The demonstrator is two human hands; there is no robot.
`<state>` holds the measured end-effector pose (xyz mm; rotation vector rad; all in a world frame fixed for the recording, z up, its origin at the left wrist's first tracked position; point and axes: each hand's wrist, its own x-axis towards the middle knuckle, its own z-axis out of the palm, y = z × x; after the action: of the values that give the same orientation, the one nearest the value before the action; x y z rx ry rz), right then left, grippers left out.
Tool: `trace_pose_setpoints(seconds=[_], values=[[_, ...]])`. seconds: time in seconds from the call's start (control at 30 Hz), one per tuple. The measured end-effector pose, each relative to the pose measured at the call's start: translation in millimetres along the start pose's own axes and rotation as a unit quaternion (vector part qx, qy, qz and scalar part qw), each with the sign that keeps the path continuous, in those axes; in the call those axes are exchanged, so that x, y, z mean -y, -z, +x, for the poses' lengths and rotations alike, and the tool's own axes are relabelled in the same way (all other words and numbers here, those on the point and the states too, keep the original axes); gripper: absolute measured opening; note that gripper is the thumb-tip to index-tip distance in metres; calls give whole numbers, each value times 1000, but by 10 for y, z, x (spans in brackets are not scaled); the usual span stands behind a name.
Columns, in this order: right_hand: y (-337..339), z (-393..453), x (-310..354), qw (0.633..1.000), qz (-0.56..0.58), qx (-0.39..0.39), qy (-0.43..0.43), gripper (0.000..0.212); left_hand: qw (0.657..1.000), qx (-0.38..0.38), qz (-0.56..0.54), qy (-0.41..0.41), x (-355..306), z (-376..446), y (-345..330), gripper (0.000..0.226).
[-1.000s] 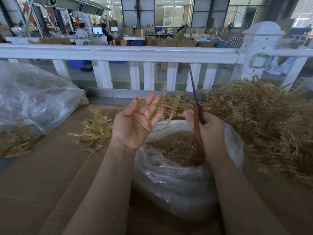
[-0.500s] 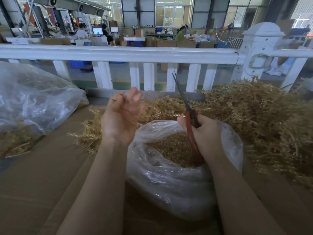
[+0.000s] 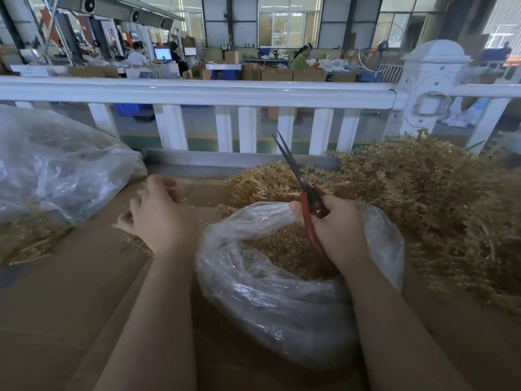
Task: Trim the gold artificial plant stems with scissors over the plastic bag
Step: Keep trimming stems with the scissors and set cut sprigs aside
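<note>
Our right hand grips the red scissors over the plastic bag; left hand, fingers loosely curled and empty as far as we can tell, should pinch one gold stem low; cut above the bag mouth.

This was a factory floor or packing workshop. Beyond a white railing stood stacked cardboard boxes, computer monitors and seated workers under tall industrial windows, while gold plant stems lay heaped on the cardboard-covered worktop.
</note>
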<state>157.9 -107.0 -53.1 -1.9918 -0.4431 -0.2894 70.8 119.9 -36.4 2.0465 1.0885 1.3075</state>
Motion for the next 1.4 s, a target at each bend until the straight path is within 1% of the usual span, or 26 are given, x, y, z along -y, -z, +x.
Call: trace_pose_setpoints(seconds=[0.03, 0.1, 0.2, 0.23, 0.27, 0.3, 0.33, 0.43, 0.53, 0.6, 0.63, 0.67, 0.7, 0.77, 0.8, 0.83, 0.87, 0.9, 0.93, 1.0, 1.03, 1.07, 1.1, 1.17, 1.27, 1.4], values=[[1, 3, 0, 1000, -1, 0, 0, 37, 999, 4, 28, -14, 5, -17, 5, 15], [2, 6, -1, 1000, 0, 1, -1, 38, 998, -20, 50, -40, 6, -38, 26, 17], [-5, 9, -3, 1000, -4, 3, -5, 39, 991, -111, 31, -63, -37, -18, 77, 19], [-7, 9, -5, 1000, -5, 4, -8, 39, 988, -133, 25, -70, -49, -9, 90, 19], [-5, 9, -6, 1000, -6, 4, -9, 39, 987, -140, 27, -77, -50, -3, 97, 19], [-2, 9, -5, 1000, -8, 4, -9, 39, 988, -125, 36, -83, -41, -1, 97, 20], [2, 8, -2, 1000, -10, 4, -8, 40, 991, -92, 48, -84, -23, 0, 87, 20], [8, 3, 16, 1000, -14, 4, -5, 41, 993, 32, 92, -62, 55, -4, 22, 24], [11, 5, 25, 1000, -17, 7, -6, 41, 975, 126, 174, -53, 83, 1, -20, 32], [10, 3, 26, 1000, -13, 15, -13, 41, 963, 170, 201, -50, 95, -3, -42, 44], [10, 2, 26, 1000, -14, 17, -15, 42, 960, 177, 211, -53, 83, -6, -46, 50], [11, -1, 25, 1000, -18, 19, -14, 42, 960, 166, 215, -64, 60, -14, -46, 54], [12, -2, 24, 999, -22, 20, -13, 41, 965, 138, 207, -86, 33, -24, -35, 55], [13, -3, 22, 999, -25, 25, -13, 41, 973, 70, 153, -156, -41, -45, -16, 51], [14, -1, 18, 999, -24, 27, -15, 41, 972, 60, 113, -197, -82, -55, -11, 46], [15, 2, 16, 999, -23, 27, -16, 41, 967, 73, 73, -234, -119, -73, -17, 43], [11, 3, 14, 999, -24, 26, -16, 41, 958, 115, 41, -258, -151, -100, -36, 41], [10, 0, 14, 999, -26, 26, -16, 41, 947, 178, 26, -267, -175, -137, -70, 41], [9, -3, 13, 999, -27, 26, -15, 41, 931, 252, 33, -262, -181, -182, -118, 43], [6, -5, 7, 999, -27, 29, -17, 42, 891, 373, 111, -234, -151, -250, -243, 53], [6, -1, 4, 999, -28, 32, -18, 43, 873, 408, 156, -217, -136, -260, -294, 56], [5, 2, 2, 999, -30, 34, -20, 43, 863, 426, 186, -200, -130, -259, -320, 57], [4, 7, 1, 999, -32, 35, -21, 44, 858, 431, 205, -191, -126, -247, -330, 57], [0, 10, 2, 999, -34, 34, -24, 45, 860, 417, 224, -191, -126, -221, -328, 53], [-5, 2, 12, 998, -36, 34, -27, 44, 879, 386, 217, -177, -146, -230, -305, 48], [2, -3, 21, 998, -34, 36, -29, 43, 898, 365, 201, -142, -115, -227, -318, 48]])
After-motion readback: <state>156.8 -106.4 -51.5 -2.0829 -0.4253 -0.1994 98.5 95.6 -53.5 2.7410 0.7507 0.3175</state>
